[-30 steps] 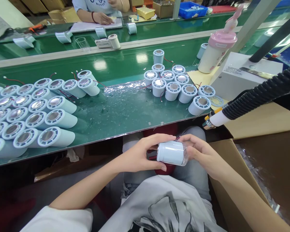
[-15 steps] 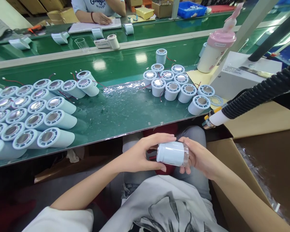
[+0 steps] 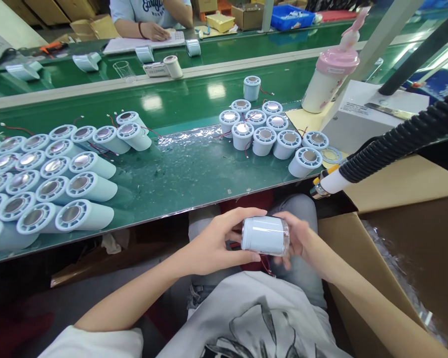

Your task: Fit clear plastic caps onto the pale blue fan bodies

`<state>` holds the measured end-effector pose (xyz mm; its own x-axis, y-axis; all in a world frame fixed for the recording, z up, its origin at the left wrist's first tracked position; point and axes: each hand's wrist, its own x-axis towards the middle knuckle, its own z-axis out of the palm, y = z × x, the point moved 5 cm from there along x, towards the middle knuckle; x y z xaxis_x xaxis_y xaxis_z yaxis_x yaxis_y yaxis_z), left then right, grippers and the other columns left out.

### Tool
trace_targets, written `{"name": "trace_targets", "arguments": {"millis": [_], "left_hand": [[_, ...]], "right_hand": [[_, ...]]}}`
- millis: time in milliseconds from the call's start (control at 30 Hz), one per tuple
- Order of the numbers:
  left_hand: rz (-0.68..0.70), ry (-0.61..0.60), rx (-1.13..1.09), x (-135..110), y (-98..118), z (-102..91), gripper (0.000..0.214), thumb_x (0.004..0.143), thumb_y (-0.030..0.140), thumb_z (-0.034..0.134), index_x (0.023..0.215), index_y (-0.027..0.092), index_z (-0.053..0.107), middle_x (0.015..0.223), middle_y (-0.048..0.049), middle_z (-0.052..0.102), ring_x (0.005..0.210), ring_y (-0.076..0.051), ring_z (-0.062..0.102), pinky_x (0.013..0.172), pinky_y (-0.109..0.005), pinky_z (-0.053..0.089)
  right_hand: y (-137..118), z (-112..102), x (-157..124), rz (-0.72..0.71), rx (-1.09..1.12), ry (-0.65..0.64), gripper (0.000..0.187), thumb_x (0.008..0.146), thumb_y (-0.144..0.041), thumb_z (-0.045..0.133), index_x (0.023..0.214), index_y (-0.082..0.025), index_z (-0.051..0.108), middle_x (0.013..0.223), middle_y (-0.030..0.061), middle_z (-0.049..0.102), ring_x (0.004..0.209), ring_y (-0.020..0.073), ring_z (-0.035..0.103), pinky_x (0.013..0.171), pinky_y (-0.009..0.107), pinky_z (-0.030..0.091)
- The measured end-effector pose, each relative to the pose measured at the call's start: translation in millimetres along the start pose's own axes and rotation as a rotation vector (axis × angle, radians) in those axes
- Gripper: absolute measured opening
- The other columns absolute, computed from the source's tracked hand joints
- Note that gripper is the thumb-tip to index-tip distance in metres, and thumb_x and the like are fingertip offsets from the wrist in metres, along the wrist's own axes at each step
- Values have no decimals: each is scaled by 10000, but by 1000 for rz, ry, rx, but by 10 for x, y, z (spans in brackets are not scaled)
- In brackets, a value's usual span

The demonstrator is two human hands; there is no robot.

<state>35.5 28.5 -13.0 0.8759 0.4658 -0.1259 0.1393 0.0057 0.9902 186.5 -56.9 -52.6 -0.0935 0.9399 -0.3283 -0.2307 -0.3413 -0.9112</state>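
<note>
Above my lap, my left hand (image 3: 218, 243) grips a light-blue cylindrical housing (image 3: 263, 235), thumb along the near side and fingers along the far side. The housing lies on its side inside a clear plastic sleeve (image 3: 285, 235), whose transparent rim shows at the right end. My right hand (image 3: 302, 241) is curled around that end; its lower fingers are smeared by motion. Thin red wires (image 3: 266, 264) hang below the housing. On the bench beyond, a group of similar light-blue housings (image 3: 264, 141) stands with round metal discs on top.
More housings (image 3: 85, 185) crowd the left of the green bench (image 3: 179, 174). A black hose with a metal nozzle (image 3: 317, 191) reaches in from the right, above a cardboard box (image 3: 354, 258). A pink-topped pump bottle (image 3: 326, 82) stands behind. Across the line sits another person (image 3: 149, 20).
Less of the clear sleeve shows past the housing's right end. My right-hand fingers have shifted around that end, and red wires have come into sight underneath. The view has shifted slightly.
</note>
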Motion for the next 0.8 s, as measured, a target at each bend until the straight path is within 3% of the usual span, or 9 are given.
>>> {"name": "trace_targets", "arguments": {"millis": [33, 100, 167, 200, 367, 467, 633, 733, 800], "left_hand": [[-35, 2, -38, -4, -15, 3, 631, 771, 282, 777, 1339, 247, 504, 1268, -97, 585, 1084, -223, 626, 876, -319, 574], [-93, -6, -106, -7, -46, 8, 649, 777, 314, 774, 1353, 251, 483, 1212, -90, 614, 1042, -225, 639, 849, -328, 577], [-133, -33, -149, -5, -65, 14, 673, 781, 358, 768, 1375, 261, 465, 1154, -83, 638, 980, -221, 656, 820, -341, 580], [-136, -43, -147, -2, -62, 11, 698, 769, 372, 778, 1385, 269, 465, 1162, -84, 638, 969, -220, 658, 820, -346, 579], [-47, -88, -101, 8, 38, -12, 740, 716, 248, 824, 1388, 294, 517, 1412, -89, 515, 1177, -249, 590, 998, -376, 517], [-130, -113, -194, 4, -21, 8, 757, 745, 188, 790, 1426, 297, 476, 1353, -83, 570, 1138, -223, 620, 1000, -376, 515], [-263, -141, -420, 22, -273, 132, 811, 665, 144, 847, 1387, 302, 514, 1193, -38, 670, 1025, -178, 652, 893, -286, 546], [-339, -126, -489, 48, -402, 106, 616, 747, 290, 805, 1318, 292, 573, 1018, -12, 712, 776, -126, 665, 659, -200, 554], [-405, -169, -426, 94, -459, -43, 483, 826, 358, 728, 1287, 302, 594, 870, 14, 712, 580, -73, 597, 501, -140, 477]], "right_hand": [[-75, -40, -36, -193, -157, 52, 767, 773, -750, 614, 1304, -211, 492, 1130, 141, 678, 897, 243, 707, 712, 341, 615], [-203, -40, -143, -546, -496, 94, 643, 809, -456, 766, 1363, -304, 476, 1413, 114, 529, 1261, 289, 548, 1029, 470, 493], [-242, 1, -221, -726, -707, 76, 499, 864, -196, 717, 1308, -361, 558, 1468, 57, 492, 1347, 276, 471, 1094, 476, 435], [-238, 5, -231, -732, -719, 63, 490, 871, -139, 690, 1288, -375, 584, 1462, 42, 505, 1338, 266, 485, 1077, 446, 461], [-82, -67, -151, -298, -166, -23, 520, 841, -318, 757, 1328, -351, 578, 1257, 56, 662, 1054, 244, 681, 858, 343, 600], [-32, -80, -141, -183, -51, -31, 460, 821, -299, 771, 1264, -323, 649, 1087, 35, 719, 807, 194, 713, 779, 319, 605], [96, -24, -100, -78, -73, 19, 428, 821, -232, 732, 1240, -302, 678, 713, -30, 691, 637, 149, 660, 707, 272, 580], [158, -19, -80, -43, -34, -9, 469, 850, -414, 704, 1295, -282, 639, 862, 13, 716, 673, 156, 660, 685, 284, 582], [140, -199, -96, -60, -120, 64, 476, 895, -494, 623, 1304, -251, 637, 899, 40, 715, 691, 162, 661, 677, 285, 574]]}}
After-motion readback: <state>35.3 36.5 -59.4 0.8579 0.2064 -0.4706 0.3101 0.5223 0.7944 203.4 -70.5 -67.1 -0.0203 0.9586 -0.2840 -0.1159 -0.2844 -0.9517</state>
